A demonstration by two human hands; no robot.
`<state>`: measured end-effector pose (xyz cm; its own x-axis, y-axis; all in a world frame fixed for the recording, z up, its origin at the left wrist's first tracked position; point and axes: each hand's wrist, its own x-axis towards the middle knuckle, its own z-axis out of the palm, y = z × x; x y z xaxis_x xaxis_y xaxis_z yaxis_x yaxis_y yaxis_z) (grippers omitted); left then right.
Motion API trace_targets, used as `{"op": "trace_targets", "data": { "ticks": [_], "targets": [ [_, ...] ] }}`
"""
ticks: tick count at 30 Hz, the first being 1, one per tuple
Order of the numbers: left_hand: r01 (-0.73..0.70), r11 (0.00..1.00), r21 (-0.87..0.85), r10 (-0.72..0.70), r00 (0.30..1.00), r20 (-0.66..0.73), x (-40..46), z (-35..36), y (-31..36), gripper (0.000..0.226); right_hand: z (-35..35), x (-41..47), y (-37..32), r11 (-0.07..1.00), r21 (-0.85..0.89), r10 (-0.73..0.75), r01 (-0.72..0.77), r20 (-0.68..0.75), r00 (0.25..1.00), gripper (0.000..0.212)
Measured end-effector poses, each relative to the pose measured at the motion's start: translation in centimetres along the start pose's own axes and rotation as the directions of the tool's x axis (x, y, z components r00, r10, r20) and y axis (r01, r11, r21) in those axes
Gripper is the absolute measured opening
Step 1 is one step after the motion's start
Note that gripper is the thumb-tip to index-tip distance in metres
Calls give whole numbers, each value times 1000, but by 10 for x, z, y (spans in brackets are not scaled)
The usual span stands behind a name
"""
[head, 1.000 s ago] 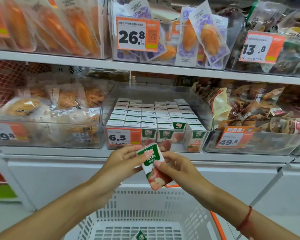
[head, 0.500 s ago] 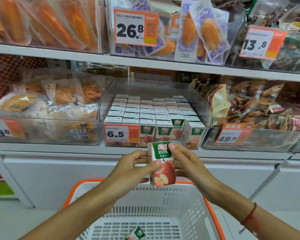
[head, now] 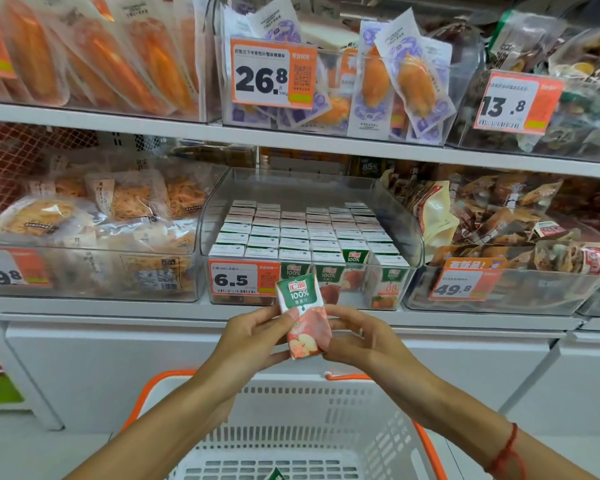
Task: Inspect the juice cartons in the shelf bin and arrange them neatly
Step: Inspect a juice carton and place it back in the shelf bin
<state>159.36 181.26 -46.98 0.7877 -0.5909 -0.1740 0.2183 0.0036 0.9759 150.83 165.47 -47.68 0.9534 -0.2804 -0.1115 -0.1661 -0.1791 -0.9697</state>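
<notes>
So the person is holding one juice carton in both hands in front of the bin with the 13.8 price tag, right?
Not quite. The head view shows both the left hand and right hand holding the juice carton, but the clear bin of cartons behind it carries the 6.5 price tag, not 13.8.

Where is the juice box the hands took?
In the head view's centre, the juice carton sits between the left hand and right hand, below the clear bin.
</notes>
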Motion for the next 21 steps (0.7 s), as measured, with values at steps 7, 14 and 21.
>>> {"op": "trace_targets", "data": {
  "ticks": [7,14,21],
  "targets": [
    [-51,998,41,56,989,-137,5,-4,0,17,5,-3,0,978,-129,-182,161,-170,968,47],
    [-4,999,41,8,997,-79,0,1,-4,28,12,-11,2,909,-321,-311,267,-96,945,53],
    [-16,1000,-10,16,998,59,-1,-4,12,29,-11,0,-11,998,-62,17,-10,113,993,53]
  ]
}}
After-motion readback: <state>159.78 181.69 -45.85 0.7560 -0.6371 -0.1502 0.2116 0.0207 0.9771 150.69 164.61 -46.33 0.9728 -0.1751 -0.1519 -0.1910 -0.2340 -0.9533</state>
